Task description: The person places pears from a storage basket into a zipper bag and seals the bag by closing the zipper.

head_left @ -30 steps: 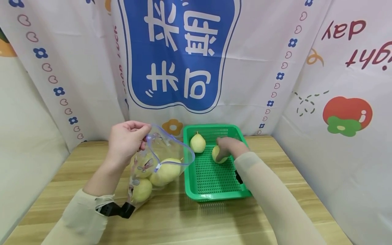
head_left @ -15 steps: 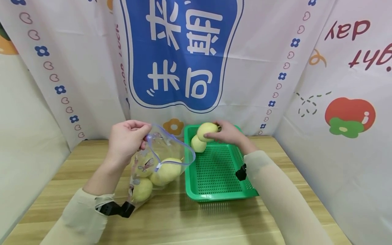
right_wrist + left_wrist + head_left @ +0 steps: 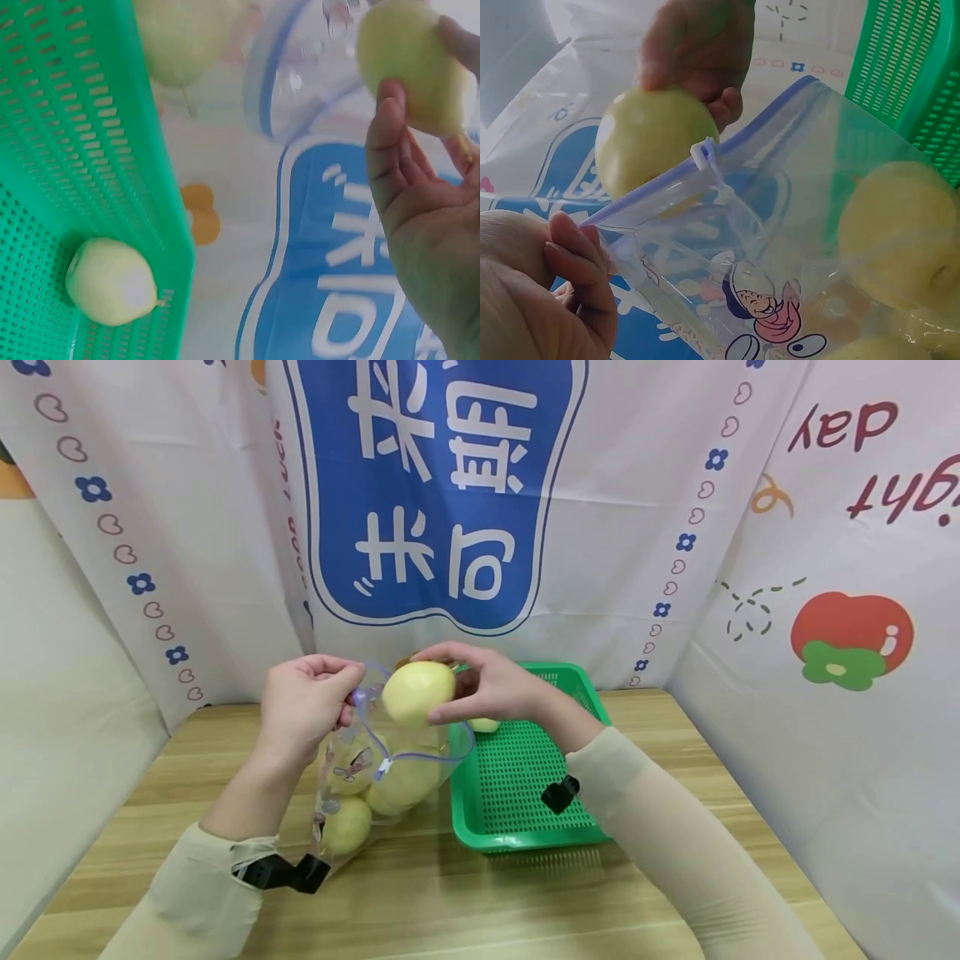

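Observation:
My left hand (image 3: 309,700) pinches the purple zip edge of a clear zip bag (image 3: 381,768), holding its mouth open. Several yellow-green pears (image 3: 348,825) lie inside the bag, seen through the plastic. A further pear (image 3: 418,691) is gripped by my right hand (image 3: 483,683), right over the bag's mouth. In the left wrist view this held pear (image 3: 649,142) is just behind the purple zip edge, near the white slider (image 3: 703,152). The right wrist view shows fingers and thumb around the pear (image 3: 412,64), stem toward the palm.
A green perforated basket (image 3: 517,841) stands to the right of the bag on the wooden table (image 3: 405,910). One pear (image 3: 112,283) lies in its far left corner, mostly hidden behind my right hand in the head view. A printed cloth (image 3: 600,527) hangs behind.
My right hand has taken a pear out of the green basket and carried it left to above the bag's mouth. My left hand and the bag have stayed nearly still.

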Tool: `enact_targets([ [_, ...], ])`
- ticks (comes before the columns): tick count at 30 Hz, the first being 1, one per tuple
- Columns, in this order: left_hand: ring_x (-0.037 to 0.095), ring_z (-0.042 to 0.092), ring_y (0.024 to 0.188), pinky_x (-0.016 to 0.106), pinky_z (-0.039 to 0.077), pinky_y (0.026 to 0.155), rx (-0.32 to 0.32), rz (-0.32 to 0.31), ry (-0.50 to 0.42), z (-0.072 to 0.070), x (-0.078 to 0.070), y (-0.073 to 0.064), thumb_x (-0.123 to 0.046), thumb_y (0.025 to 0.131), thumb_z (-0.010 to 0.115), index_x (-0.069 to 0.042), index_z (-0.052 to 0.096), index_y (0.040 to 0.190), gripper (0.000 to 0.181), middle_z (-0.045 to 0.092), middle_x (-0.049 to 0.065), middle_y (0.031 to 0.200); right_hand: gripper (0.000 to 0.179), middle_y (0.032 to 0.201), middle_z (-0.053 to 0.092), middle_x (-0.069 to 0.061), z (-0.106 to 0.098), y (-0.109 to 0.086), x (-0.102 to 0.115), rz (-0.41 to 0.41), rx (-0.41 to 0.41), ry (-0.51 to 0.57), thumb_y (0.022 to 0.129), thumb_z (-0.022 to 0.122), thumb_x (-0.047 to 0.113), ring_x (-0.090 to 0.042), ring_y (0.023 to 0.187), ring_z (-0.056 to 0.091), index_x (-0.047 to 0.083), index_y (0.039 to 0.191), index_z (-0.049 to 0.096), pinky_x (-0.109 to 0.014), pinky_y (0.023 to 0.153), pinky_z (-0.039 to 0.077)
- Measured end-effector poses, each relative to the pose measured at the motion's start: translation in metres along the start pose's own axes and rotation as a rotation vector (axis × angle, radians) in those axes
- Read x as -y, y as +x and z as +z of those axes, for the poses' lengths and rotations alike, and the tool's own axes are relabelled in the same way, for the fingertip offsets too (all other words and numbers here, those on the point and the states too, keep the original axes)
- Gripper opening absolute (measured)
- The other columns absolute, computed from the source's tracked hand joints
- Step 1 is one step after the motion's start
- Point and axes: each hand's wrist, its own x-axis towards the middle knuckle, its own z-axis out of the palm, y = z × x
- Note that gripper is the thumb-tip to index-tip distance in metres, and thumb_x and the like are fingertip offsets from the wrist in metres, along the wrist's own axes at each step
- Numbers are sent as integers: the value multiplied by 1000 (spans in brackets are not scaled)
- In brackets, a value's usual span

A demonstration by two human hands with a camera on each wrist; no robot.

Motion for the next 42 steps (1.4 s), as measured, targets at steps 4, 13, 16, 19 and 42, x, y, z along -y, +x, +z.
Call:
enact_targets([
  [4,4,57,46,19,53,47,-16,-10,-17,-1,1,1,-18,104,72,3,72,112,23,68,-10,62,71,150,54,-10,15,7,5,-21,60,-72,94,87,11,-22,104,78,14,158,55,-33,92,68],
  [13,3,58,47,19,54,47,-20,-6,-6,-4,4,2,-17,105,72,8,72,117,29,68,-9,63,45,146,68,-8,13,12,-2,-5,-38,-110,103,77,9,-19,113,77,9,145,63,-31,100,65],
  [16,3,57,47,19,54,47,-12,2,-3,-3,5,1,-16,105,72,9,72,118,29,68,-9,63,42,140,70,-5,4,11,-10,18,-77,-168,103,77,14,-18,108,75,13,143,66,-33,99,65],
  [19,3,57,47,19,53,47,-4,6,3,-3,5,0,-16,105,71,10,72,118,29,68,-9,63,40,138,71,-4,-6,10,-17,42,-100,-198,103,76,17,-19,106,74,13,142,67,-37,102,64],
  [42,3,58,49,20,55,48,26,-4,14,-7,5,-1,-17,106,71,9,72,121,30,69,-7,67,57,168,51,-17,-44,15,-111,420,-20,-458,107,67,19,-39,158,46,9,161,53,-56,130,42],
])
